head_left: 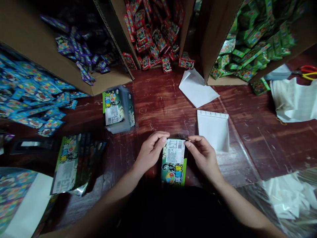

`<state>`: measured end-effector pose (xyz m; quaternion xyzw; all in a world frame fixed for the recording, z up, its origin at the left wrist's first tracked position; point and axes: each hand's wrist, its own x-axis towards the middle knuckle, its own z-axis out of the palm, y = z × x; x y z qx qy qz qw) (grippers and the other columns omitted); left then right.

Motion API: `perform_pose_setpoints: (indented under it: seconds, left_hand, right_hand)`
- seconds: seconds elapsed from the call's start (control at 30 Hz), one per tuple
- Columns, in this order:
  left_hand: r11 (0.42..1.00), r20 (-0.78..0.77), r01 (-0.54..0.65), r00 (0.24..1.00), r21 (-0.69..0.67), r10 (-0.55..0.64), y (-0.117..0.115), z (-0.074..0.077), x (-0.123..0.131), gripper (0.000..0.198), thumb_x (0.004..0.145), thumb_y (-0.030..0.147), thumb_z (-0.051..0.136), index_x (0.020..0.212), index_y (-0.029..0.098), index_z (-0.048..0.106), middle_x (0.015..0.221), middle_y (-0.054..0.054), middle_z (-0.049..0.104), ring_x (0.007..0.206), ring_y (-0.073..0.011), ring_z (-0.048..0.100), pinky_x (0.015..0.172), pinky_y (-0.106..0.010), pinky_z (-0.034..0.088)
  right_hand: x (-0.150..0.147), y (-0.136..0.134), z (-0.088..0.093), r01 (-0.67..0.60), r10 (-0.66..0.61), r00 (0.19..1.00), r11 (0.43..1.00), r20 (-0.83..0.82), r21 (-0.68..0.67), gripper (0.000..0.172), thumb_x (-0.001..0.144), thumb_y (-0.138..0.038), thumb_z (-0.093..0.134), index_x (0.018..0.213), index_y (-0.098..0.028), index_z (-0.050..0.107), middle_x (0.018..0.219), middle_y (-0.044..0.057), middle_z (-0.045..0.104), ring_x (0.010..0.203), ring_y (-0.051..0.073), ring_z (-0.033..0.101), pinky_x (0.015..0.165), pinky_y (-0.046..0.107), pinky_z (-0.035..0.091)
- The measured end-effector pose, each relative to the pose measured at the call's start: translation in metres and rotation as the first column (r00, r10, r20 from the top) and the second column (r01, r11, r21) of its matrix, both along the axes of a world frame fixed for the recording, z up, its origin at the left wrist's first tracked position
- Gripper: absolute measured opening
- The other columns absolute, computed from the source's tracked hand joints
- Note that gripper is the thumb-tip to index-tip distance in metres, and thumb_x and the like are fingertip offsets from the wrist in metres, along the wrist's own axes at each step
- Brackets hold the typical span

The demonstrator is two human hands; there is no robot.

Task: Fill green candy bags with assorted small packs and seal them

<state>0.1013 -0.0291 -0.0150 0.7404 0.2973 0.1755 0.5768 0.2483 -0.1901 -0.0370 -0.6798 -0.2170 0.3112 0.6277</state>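
Observation:
A green-and-black printed candy packet (174,165) with a white label is between my hands, close to my body. My left hand (152,150) pinches its far left corner between thumb and fingers. At the far right corner, my right hand (203,155) grips it the same way. A clear plastic edge shows just beyond the packet's far end; whether it belongs to the packet I cannot tell. Left of my hands lies a stack of similar printed packets with clear plastic (116,110). Farther left is a fanned pile of dark, shiny printed packets (71,162).
Open cartons hold small purple boxes (79,51), red boxes (155,39) and green boxes (255,43). Blue packets (37,91) are heaped at left. White paper (196,87) and a white pad (214,130) lie right of centre. Red-and-yellow-handled scissors (308,72) are far right.

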Motion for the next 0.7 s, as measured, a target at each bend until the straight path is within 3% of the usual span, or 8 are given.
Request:
perform_pose_setpoints:
  seconds: [0.07,0.17,0.27,0.33,0.57,0.7]
  left_hand:
    - [1.0,0.037,-0.004,0.999,-0.009,0.004,0.001,-0.001,0.005,0.023,0.099,0.037,0.057,0.106,0.021,0.073,0.119,-0.006,0.072,0.114,-0.0211,0.064,0.104,-0.037,0.047]
    - [0.989,0.041,-0.052,0.997,-0.142,0.058,-0.002,-0.005,0.01,0.023,0.096,0.038,0.063,0.106,0.02,0.072,0.108,-0.005,0.074,0.1,-0.0194,0.068,0.091,-0.033,0.052]
    - [0.972,0.047,-0.1,0.993,-0.21,0.113,-0.006,-0.01,0.011,0.023,0.094,0.039,0.065,0.105,0.02,0.073,0.109,-0.005,0.075,0.099,-0.0192,0.068,0.089,-0.032,0.053]
    - [0.969,0.052,-0.101,0.992,-0.224,0.116,-0.007,-0.012,0.01,0.023,0.095,0.038,0.065,0.107,0.02,0.074,0.112,-0.006,0.074,0.104,-0.0198,0.068,0.095,-0.034,0.051]
    - [0.981,0.122,0.038,0.992,-0.188,-0.015,0.007,-0.001,-0.002,0.018,0.093,0.031,0.066,0.105,0.021,0.075,0.135,-0.009,0.065,0.128,-0.0237,0.059,0.109,-0.04,0.045]
    - [0.972,0.109,-0.05,0.991,-0.23,0.077,0.004,-0.002,-0.002,0.022,0.092,0.028,0.066,0.11,0.02,0.072,0.117,-0.008,0.074,0.11,-0.0216,0.068,0.101,-0.04,0.051]
  right_hand:
    - [-0.006,0.0,0.001,0.006,-0.005,1.0,0.999,0.011,-0.036,0.026,0.09,-0.04,0.071,0.112,-0.026,0.068,0.111,0.005,0.073,0.105,0.022,0.069,0.1,0.042,0.055]
    - [-0.011,0.002,0.003,0.06,-0.06,0.998,0.998,0.004,0.011,0.037,0.09,-0.036,0.072,0.124,-0.027,0.062,0.125,0.006,0.071,0.113,0.022,0.068,0.105,0.045,0.052]
    - [-0.015,0.003,0.001,0.17,-0.17,0.985,0.979,-0.01,0.11,0.03,0.087,-0.031,0.076,0.111,-0.027,0.059,0.12,0.005,0.071,0.108,0.02,0.069,0.098,0.041,0.055]
    - [-0.018,0.004,-0.002,0.185,-0.188,0.982,0.978,0.022,0.098,0.019,0.088,-0.032,0.074,0.1,-0.024,0.061,0.115,0.006,0.072,0.108,0.02,0.069,0.099,0.04,0.054]
    - [-0.022,0.007,-0.002,0.103,-0.104,0.993,0.994,0.054,0.022,0.027,0.092,-0.041,0.067,0.112,-0.025,0.061,0.111,0.007,0.07,0.103,0.022,0.068,0.095,0.04,0.056]
    - [-0.005,0.01,0.008,-0.098,0.1,0.985,0.995,0.141,-0.02,0.02,0.094,-0.04,0.064,0.108,-0.025,0.066,0.114,0.006,0.069,0.11,0.022,0.066,0.101,0.042,0.053]
